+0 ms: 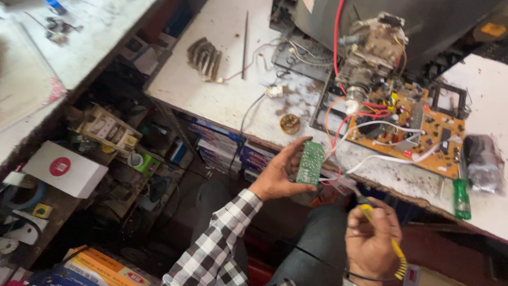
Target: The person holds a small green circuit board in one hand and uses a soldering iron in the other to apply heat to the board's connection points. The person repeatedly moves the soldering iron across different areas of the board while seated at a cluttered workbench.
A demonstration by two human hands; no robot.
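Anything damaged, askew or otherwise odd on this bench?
Yes. The white workbench top is chipped and stained brown near its front edge. The orange circuit board lies askew, pulled out under the grey set with loose wires. The left hand holds a small green circuit board; the right hand holds a yellow-handled tool.

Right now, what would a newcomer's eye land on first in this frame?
Probably the small green circuit board held up in the left hand at centre, with the right hand below gripping a yellow-handled tool. Behind them, on the worn white bench, an orange circuit board trails red and white wires beneath a dusty television tube neck.
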